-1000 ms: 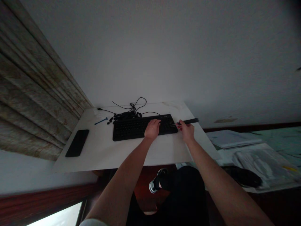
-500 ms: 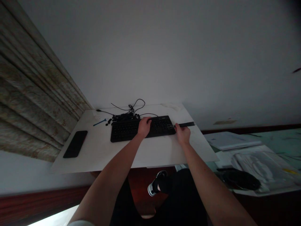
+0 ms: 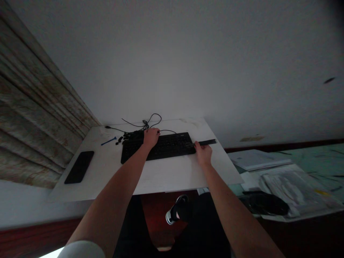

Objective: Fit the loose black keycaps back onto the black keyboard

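Across the far half of a white desktop [image 3: 172,179], a black keyboard [image 3: 157,148] lies flat, with a small maker's mark on its top edge (too small and dim to read from here). The person's left hand [image 3: 151,139] rests on the keyboard's far left part, fingers curled down over the keys; whether they grip anything, I can't tell. Further right, the right hand [image 3: 203,154] is clamped on a long black strip [image 3: 206,142], its fingers pinched together, and a thin wire loop [image 3: 190,145] at the strip's tip sits over the keyboard's right end.

Just beyond the keyboard's left end lies a heap of black keycaps [image 3: 129,137], tangled with a thin black cable [image 3: 146,122] looping toward the far edge. Left of them is a slim blue stick [image 3: 109,141], and nearer the left edge a black smartphone [image 3: 79,167] lies face up. A mottled curtain [image 3: 34,114] hangs along the desk's left side. Off to the right, lower down, are stacked papers [image 3: 288,190] and a dark bag [image 3: 264,204], neither with legible writing.
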`<state>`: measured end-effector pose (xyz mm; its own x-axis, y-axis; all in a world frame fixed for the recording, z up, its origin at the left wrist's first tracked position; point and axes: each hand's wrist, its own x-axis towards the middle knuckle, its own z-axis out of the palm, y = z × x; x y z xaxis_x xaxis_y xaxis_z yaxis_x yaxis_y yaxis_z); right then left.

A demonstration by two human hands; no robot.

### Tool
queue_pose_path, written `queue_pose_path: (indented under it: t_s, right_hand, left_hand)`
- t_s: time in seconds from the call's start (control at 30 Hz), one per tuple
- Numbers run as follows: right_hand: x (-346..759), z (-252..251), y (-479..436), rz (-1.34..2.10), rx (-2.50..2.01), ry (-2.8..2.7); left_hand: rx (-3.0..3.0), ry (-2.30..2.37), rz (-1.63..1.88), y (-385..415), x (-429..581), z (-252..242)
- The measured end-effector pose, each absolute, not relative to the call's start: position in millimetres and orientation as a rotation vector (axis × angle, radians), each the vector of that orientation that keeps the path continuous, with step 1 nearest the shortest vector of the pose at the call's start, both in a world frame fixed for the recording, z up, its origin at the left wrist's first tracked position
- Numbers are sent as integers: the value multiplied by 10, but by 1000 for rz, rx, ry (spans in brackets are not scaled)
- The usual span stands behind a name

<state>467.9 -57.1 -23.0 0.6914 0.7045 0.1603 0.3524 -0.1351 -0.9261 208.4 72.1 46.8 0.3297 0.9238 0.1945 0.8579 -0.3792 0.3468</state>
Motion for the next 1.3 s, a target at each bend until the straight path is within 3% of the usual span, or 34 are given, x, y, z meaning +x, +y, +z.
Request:
queue_pose_path:
  t_s: [0.17, 0.43, 0.83, 1.03, 1.3]
  right_hand:
    - [4677, -198, -583, 368, -1744, -877]
    - [4663, -172, -580, 420, -1702, -764]
    - [4687, -40, -514, 673, -1493, -579]
    - [4578, 248, -404, 782, -1625, -974]
    - [4456, 587, -205, 517, -1900, -1595]
  left_hand:
    - [2331, 1716, 648, 598, 2272, 390]
    - [2528, 1188, 656, 127, 2808, 204]
    - [2533, 1200, 679, 1, 2855, 119]
    - [2560, 1199, 656, 10, 2854, 115]
    - [2619, 1232, 578, 25, 2841, 145]
